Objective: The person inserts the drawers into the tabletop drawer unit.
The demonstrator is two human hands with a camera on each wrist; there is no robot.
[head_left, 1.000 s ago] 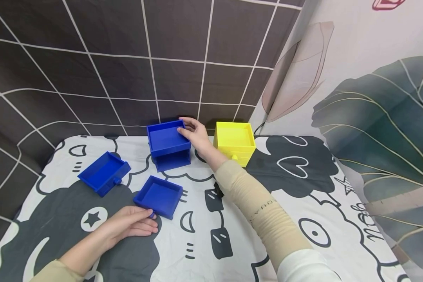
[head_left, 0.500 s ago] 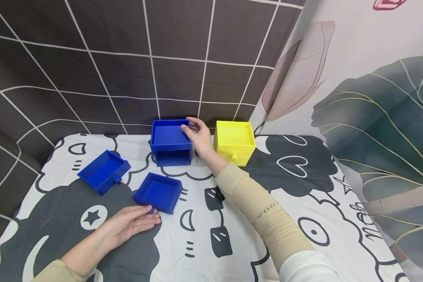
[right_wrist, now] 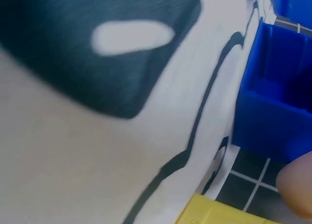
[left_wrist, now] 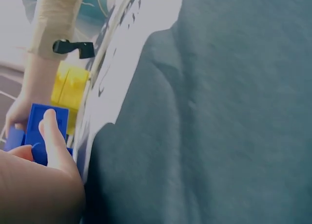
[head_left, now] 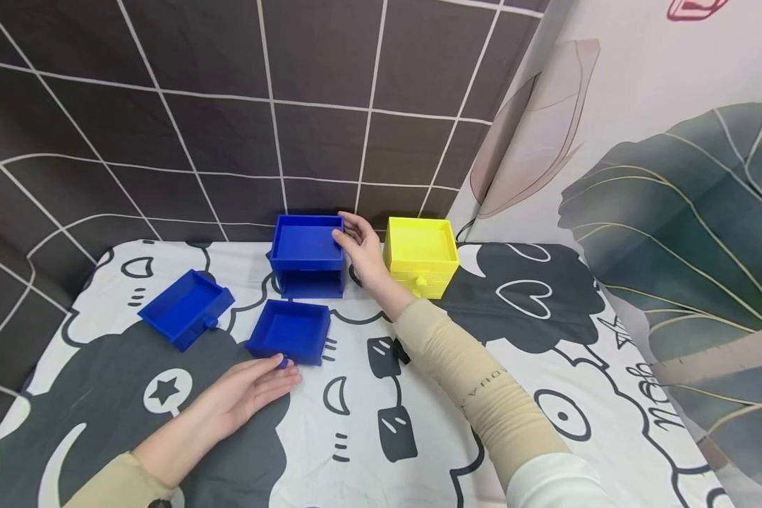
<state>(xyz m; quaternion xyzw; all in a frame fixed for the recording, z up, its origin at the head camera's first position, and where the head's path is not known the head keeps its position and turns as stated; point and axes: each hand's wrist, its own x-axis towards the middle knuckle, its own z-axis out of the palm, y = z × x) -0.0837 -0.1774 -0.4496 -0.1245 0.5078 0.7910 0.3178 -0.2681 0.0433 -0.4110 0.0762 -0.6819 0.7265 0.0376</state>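
Note:
A blue drawer [head_left: 291, 331] lies on the patterned cloth, and my left hand [head_left: 241, 391] pinches its small round knob between thumb and fingers. Just behind it stands a blue box-shaped cabinet [head_left: 307, 243] with a shallow tray top and an open front slot. My right hand [head_left: 365, 257] grips the cabinet's right side, thumb over the top rim. In the left wrist view, a finger lies along the blue drawer front [left_wrist: 41, 119]. In the right wrist view, the cabinet [right_wrist: 273, 121] shows its hollow slot, with a fingertip [right_wrist: 297, 185] beside it.
A second blue drawer [head_left: 187, 307] with a knob lies at the left. To the right of the cabinet stands a yellow cabinet [head_left: 422, 254] with its drawers in. A dark grid-patterned curtain [head_left: 222, 127] hangs right behind. A small black object [head_left: 401, 351] lies beside my right forearm.
The right hand has turned the blue cabinet so its slot faces forward and shifted it slightly right. My left hand has slid the drawer forward, closer to the cabinet, and straightened it.

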